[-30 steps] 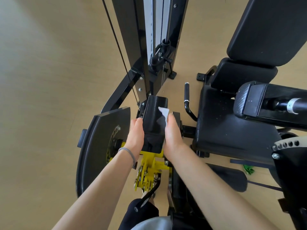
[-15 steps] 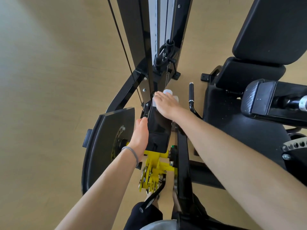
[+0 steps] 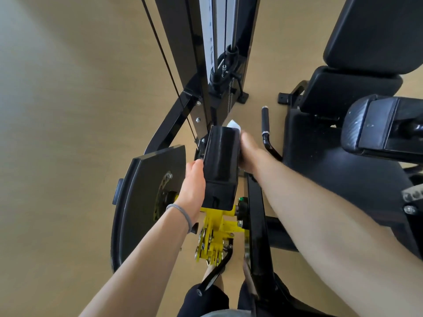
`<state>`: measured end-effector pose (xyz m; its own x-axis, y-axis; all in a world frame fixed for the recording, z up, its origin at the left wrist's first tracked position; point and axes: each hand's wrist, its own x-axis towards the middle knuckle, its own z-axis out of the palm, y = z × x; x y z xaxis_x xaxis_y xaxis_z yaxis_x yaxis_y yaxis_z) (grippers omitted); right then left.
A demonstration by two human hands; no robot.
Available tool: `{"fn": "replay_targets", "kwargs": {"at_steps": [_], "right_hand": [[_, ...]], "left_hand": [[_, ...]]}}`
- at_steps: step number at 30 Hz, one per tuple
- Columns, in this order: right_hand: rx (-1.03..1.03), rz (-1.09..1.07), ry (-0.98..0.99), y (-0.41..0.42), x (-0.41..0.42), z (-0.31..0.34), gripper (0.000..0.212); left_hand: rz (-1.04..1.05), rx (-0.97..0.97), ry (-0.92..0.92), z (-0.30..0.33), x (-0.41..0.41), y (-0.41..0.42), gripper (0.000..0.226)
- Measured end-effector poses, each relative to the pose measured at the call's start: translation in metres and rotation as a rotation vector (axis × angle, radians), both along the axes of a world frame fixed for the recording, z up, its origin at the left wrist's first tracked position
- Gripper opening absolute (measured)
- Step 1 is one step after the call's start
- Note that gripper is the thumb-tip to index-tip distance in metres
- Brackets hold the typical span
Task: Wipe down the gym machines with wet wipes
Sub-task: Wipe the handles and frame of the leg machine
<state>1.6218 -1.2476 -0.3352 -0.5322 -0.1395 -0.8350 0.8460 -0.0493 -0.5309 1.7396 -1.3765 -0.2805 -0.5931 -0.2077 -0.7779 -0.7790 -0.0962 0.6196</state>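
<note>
On tan gym floor point(image 3: 68, 133), both hands flank black pad point(image 3: 220, 165).

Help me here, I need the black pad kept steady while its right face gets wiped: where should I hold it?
Hold the black pad by its long left face, coming from the left, as the left hand does now. That flat side faces away from the right hand and the wet wipe, bracing against the wiping push.

right hand point(image 3: 248, 154) | off pad point(image 3: 220, 170) top, now right side
</note>
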Motion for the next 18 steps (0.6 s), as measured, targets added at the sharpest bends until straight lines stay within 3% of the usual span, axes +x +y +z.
{"fn": "replay_targets", "kwargs": {"at_steps": [3, 13, 18], "right_hand": [[-0.049, -0.109, -0.042, -0.006, 0.030, -0.005, 0.062], [-0.170, -0.255, -0.092, -0.013, 0.079, 0.040, 0.054], [-0.055, -0.292, -0.066, -0.020, 0.129, 0.083, 0.055]], "left_hand": [[0.016, 0.002, -0.005, 0.000, -0.001, 0.000, 0.071], [-0.011, 0.022, -0.029, 0.008, 0.000, 0.000, 0.076], [0.003, 0.043, -0.029, 0.017, 0.001, 0.000, 0.062]]}}
